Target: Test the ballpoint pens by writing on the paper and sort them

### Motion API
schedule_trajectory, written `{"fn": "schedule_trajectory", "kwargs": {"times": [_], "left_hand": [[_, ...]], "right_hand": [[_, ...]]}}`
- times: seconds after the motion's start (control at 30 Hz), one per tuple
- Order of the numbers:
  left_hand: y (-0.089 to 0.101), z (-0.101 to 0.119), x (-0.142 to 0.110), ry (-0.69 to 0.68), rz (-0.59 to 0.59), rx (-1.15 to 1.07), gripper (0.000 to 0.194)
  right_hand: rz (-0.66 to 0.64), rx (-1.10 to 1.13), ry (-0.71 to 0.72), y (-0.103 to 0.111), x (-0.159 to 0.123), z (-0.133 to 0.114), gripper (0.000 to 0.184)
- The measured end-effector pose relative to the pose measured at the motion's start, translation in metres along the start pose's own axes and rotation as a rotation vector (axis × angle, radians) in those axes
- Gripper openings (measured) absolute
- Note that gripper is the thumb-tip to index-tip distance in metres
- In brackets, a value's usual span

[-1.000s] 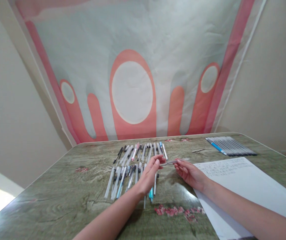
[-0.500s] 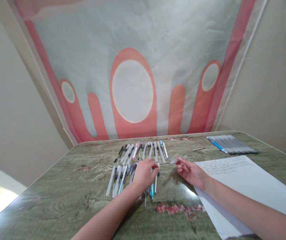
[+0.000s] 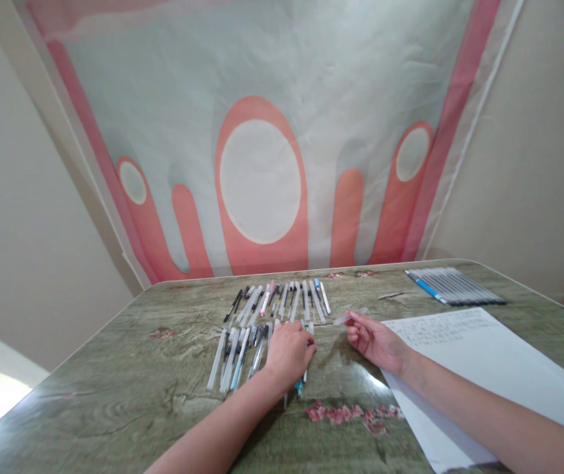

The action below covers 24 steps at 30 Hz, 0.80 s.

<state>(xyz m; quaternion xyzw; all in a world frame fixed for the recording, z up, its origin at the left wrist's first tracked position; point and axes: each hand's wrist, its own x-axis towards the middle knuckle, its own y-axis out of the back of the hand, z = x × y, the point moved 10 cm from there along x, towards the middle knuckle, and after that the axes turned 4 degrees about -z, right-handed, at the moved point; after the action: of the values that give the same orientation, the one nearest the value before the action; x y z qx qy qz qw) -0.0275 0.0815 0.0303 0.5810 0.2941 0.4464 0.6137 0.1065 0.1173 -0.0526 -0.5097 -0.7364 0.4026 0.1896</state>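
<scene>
Two bare hands at work above a glossy wood-grain table surface (image 3: 114, 368), whose near edge lies outside the view. The right hand (image 3: 373, 343), right of the surface's middle, has thumb and fingertips pinched together on a slender translucent plastic piece (image 3: 341, 320); its middle is covered by the fingers, and whether it is a pen barrel or a cap cannot be made out. The left hand (image 3: 289, 350) lies palm down over the right part of the near row of translucent, black and blue plastic pens (image 3: 237, 359); its fingertips are hidden, so whether they grip anything cannot be told. Beneath it a bright teal pen (image 3: 299, 388) shows only in part. The far row of translucent, black, white and pink pens (image 3: 265, 299) lies closer to the surface's far edge, its members overlapping. Toward the far right corner rests a flat array of slim translucent sticks with dark ends (image 3: 464, 288), with a blue strip (image 3: 430, 291) at its left side. The white paper sheet (image 3: 499, 375), partly covered by the right forearm and cut off at right, bears lines of small dark handwriting (image 3: 434, 331), too faint to read.
</scene>
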Motion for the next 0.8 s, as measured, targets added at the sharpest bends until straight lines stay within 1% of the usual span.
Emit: {"fn": "schedule_trajectory", "kwargs": {"times": [0.07,0.13,0.2,0.27,0.4,0.5,0.6,0.8], "left_hand": [[0.001,0.002,0.000,-0.013,0.008,-0.049,0.015],[0.005,0.006,0.000,-0.044,0.043,-0.148,0.013],[0.010,0.008,-0.001,-0.056,0.100,-0.293,0.013],[0.013,0.005,-0.001,-0.034,0.144,-0.453,0.014],[0.005,-0.003,0.002,0.040,0.161,-0.747,0.018],[-0.001,-0.011,0.003,0.091,0.187,-0.895,0.018],[-0.003,-0.015,0.003,0.113,0.209,-0.944,0.018],[0.000,-0.015,0.002,0.106,0.230,-0.911,0.017]], "right_hand": [[0.000,-0.006,0.001,0.000,0.000,0.000,0.005],[0.001,-0.020,0.004,0.000,0.000,0.000,0.005],[0.000,-0.040,0.012,0.000,0.000,0.000,0.006],[-0.001,-0.056,0.023,0.000,0.000,0.000,0.008],[0.006,-0.083,0.029,-0.001,-0.002,-0.001,0.011],[0.019,-0.107,0.037,-0.001,-0.003,-0.002,0.013],[0.030,-0.124,0.039,-0.001,-0.003,-0.003,0.014],[0.029,-0.144,0.053,-0.004,-0.004,-0.004,0.018]]}}
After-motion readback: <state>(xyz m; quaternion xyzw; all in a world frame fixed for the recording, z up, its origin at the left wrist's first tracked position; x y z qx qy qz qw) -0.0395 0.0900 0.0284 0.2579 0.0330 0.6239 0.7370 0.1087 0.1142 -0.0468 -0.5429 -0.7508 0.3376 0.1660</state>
